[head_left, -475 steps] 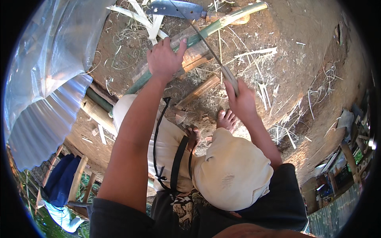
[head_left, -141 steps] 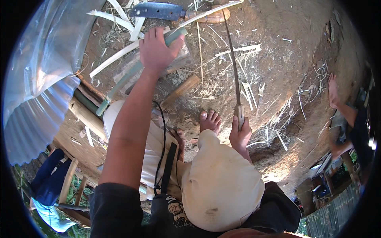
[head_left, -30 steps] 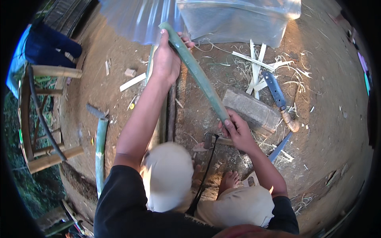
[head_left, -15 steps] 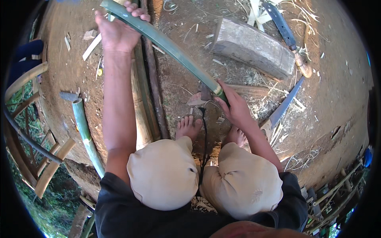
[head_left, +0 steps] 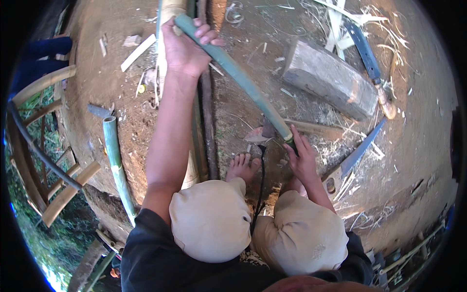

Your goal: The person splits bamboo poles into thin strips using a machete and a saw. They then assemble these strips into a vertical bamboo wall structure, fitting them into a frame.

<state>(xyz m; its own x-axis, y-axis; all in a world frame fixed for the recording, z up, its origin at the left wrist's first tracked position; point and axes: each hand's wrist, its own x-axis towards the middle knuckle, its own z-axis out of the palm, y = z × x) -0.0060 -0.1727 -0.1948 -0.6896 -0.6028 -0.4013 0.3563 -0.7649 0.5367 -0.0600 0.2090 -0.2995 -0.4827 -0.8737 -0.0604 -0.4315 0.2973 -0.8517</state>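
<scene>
A long green piece of bamboo (head_left: 243,82) slants across the space in front of my knees, its upper end at far left and its lower end nearer on the right. My left hand (head_left: 187,56) is wrapped round the upper end, palm under it and fingertips over the far side. At the lower end, my right hand (head_left: 304,160) has its fingers closed about the tip; part of the grip is hidden. Just left of the right hand, a dark blade-like piece (head_left: 267,129) lies on the ground below the bamboo.
Beyond the right hand sits a grey wooden block (head_left: 331,80). A machete (head_left: 362,51) and a handsaw (head_left: 362,148) lie to the right among shavings. Poles (head_left: 209,121) run along the ground under my left forearm. A green bamboo tube (head_left: 114,160) and wooden frame (head_left: 53,187) are at left.
The upper end of the bamboo has swung to the right with my left hand. My right hand stays at the lower end. The whole view has shifted somewhat.
</scene>
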